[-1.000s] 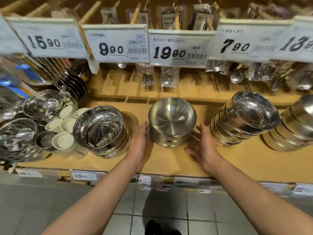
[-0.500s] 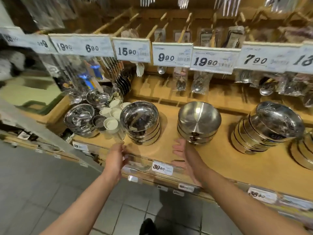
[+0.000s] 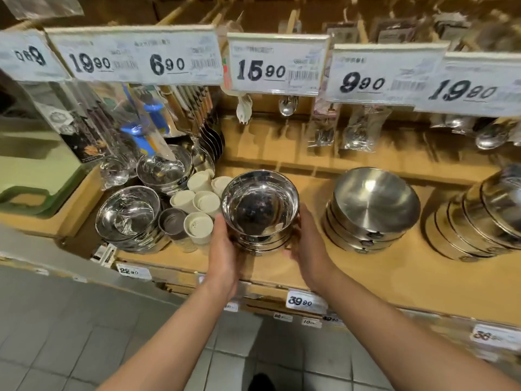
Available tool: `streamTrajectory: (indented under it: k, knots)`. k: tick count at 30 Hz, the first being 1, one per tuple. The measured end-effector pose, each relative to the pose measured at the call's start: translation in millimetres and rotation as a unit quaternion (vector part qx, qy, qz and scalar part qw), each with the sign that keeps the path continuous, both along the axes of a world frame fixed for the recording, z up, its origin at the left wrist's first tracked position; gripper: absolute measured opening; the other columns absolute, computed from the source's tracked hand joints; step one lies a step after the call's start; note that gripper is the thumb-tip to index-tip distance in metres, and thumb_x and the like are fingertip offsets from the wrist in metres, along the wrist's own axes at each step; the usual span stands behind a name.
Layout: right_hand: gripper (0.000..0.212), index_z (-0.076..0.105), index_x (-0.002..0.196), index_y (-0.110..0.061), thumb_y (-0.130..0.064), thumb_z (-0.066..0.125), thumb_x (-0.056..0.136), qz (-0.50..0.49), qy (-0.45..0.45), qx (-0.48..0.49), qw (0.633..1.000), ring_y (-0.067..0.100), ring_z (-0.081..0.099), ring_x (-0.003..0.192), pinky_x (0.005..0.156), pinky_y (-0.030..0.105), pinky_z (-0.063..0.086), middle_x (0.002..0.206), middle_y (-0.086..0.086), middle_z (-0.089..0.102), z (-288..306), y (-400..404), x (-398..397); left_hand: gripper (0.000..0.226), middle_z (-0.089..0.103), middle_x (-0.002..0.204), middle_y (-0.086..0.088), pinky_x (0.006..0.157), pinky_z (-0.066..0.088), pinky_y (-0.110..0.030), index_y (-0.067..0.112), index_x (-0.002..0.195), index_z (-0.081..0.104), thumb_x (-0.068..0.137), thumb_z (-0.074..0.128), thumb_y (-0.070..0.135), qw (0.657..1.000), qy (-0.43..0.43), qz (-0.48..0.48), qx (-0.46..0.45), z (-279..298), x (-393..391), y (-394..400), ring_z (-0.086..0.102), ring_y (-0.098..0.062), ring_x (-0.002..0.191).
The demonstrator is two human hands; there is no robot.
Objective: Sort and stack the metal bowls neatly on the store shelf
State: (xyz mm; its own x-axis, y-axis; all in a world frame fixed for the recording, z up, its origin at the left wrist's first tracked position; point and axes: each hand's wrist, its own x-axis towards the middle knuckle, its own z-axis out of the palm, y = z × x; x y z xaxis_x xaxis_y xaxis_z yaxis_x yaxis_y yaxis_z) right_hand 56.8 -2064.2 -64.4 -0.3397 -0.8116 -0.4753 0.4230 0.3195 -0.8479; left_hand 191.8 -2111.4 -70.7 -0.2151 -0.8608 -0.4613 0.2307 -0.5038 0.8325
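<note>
**Steadying a polished stack on the shelf**

Cupping the shiny bowl stack (image 3: 260,211) from both sides, the left hand (image 3: 225,252) and right hand (image 3: 308,249) sit apart with palms pressed to its lower bowls, fingers curved round the walls; the stack stands on the wooden shelf (image 3: 366,277), near the front edge.

Risks, as I judge them: the polished walls look slippery, so a squeeze that eases off could let the lower bowls drop free. Swinging left could knock the white cups (image 3: 198,208) just beside it (they look light and easily toppled).

Containers, largest first: the far-right stack (image 3: 476,221) leans, nested several deep. The brushed-steel stack (image 3: 372,210) holds several bowls, top one empty. The left mirror bowls (image 3: 128,217) are nested too. The held stack's top bowl is empty. The cups appear empty.
</note>
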Motion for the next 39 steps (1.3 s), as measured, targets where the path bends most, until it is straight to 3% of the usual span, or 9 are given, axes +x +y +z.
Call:
streamTrajectory:
  k: [4, 7, 11, 15, 19, 25, 32, 35, 39]
  knots:
    - [0.046, 0.075, 0.104, -0.04, -0.073, 0.05, 0.084, -0.042, 0.002, -0.052, 0.998, 0.011, 0.069, 0.103, 0.087, 0.034, 0.053, 0.107, -0.009, 0.076, -1.3, -2.3, -3.2, 0.045, 0.078, 0.109, 0.005, 0.08, 0.058, -0.029, 0.03, 0.12, 0.069, 0.102, 0.039, 0.058, 0.999, 0.022, -0.012, 0.027, -4.9, -6.7, -9.0, 0.074, -0.009, 0.098]
    - [0.042, 0.076, 0.092, -0.05, -0.076, 0.046, 0.076, -0.045, 0.039, -0.088, 0.994, -0.002, 0.07, 0.095, 0.091, 0.035, 0.051, 0.099, -0.018, 0.076, 0.9, -6.8, -11.1, 0.039, 0.078, 0.105, 0.007, 0.075, 0.059, -0.027, 0.037, 0.107, 0.076, 0.098, 0.045, 0.06, 0.999, 0.019, -0.025, 0.024, -7.6, -18.0, -19.6, 0.074, -0.01, 0.098]
    - [0.037, 0.075, 0.083, -0.052, -0.073, 0.044, 0.078, -0.053, 0.052, -0.09, 0.993, -0.007, 0.069, 0.086, 0.079, 0.029, 0.048, 0.091, -0.021, 0.076, 0.3, -21.1, -20.6, 0.049, 0.078, 0.109, 0.005, 0.08, 0.058, -0.029, 0.027, 0.122, 0.07, 0.095, 0.051, 0.063, 0.999, 0.032, -0.028, 0.032, -7.2, -31.8, -29.6, 0.072, -0.013, 0.104]
    - [0.04, 0.075, 0.086, -0.044, -0.07, 0.045, 0.078, -0.063, 0.063, -0.1, 0.991, -0.002, 0.069, 0.089, 0.078, 0.025, 0.054, 0.094, -0.015, 0.076, -2.9, -31.9, -27.6, 0.054, 0.077, 0.113, 0.005, 0.091, 0.055, -0.034, 0.027, 0.126, 0.068, 0.097, 0.043, 0.065, 0.999, 0.031, -0.033, 0.024, -11.0, -36.7, -33.8, 0.069, -0.017, 0.113]
    - [0.041, 0.068, 0.099, -0.029, -0.061, 0.044, 0.088, -0.093, 0.063, -0.095, 0.989, 0.015, 0.061, 0.103, 0.092, 0.044, 0.053, 0.11, 0.007, 0.069, -9.8, -37.9, -31.0, 0.047, 0.077, 0.112, 0.009, 0.088, 0.055, -0.033, 0.032, 0.123, 0.068, 0.102, 0.035, 0.059, 0.999, 0.002, -0.03, -0.013, -10.8, -37.5, -36.3, 0.069, -0.014, 0.111]
    - [0.039, 0.07, 0.093, -0.038, -0.065, 0.043, 0.085, -0.086, 0.052, -0.062, 0.993, 0.004, 0.065, 0.094, 0.076, 0.028, 0.052, 0.094, -0.014, 0.073, -12.9, -40.2, -32.6, 0.049, 0.075, 0.118, 0.008, 0.09, 0.054, -0.032, 0.031, 0.128, 0.065, 0.104, 0.031, 0.056, 0.999, -0.021, -0.035, -0.032, -12.2, -38.0, -37.6, 0.068, -0.012, 0.114]
    - [0.04, 0.072, 0.095, -0.045, -0.061, 0.035, 0.096, -0.079, 0.024, -0.048, 0.995, 0.002, 0.065, 0.1, 0.085, 0.033, 0.05, 0.098, -0.02, 0.075, -9.6, -36.9, -30.1, 0.049, 0.076, 0.111, 0.015, 0.087, 0.054, -0.029, 0.035, 0.13, 0.063, 0.102, 0.032, 0.061, 0.998, -0.031, -0.044, -0.038, -11.5, -36.9, -36.1, 0.07, -0.005, 0.106]
    - [0.046, 0.068, 0.117, -0.028, -0.054, 0.033, 0.102, -0.1, 0.007, -0.034, 0.994, 0.007, 0.064, 0.103, 0.087, 0.034, 0.052, 0.093, -0.02, 0.075, -7.3, -28.7, -26.6, 0.039, 0.077, 0.104, 0.019, 0.08, 0.055, -0.027, 0.048, 0.11, 0.071, 0.104, 0.033, 0.056, 0.996, -0.036, -0.053, -0.057, -5.7, -33.0, -32.2, 0.071, 0.002, 0.097]
    - [0.036, 0.063, 0.11, -0.023, -0.045, 0.035, 0.103, -0.109, 0.047, 0.007, 0.993, 0.024, 0.058, 0.117, 0.104, 0.051, 0.046, 0.094, -0.005, 0.072, -2.1, -0.6, -10.6, 0.037, 0.067, 0.133, 0.001, 0.11, 0.044, -0.052, 0.033, 0.131, 0.064, 0.106, 0.038, 0.042, 0.995, -0.057, -0.04, -0.065, -3.6, -23.3, -12.5, 0.058, -0.021, 0.129]
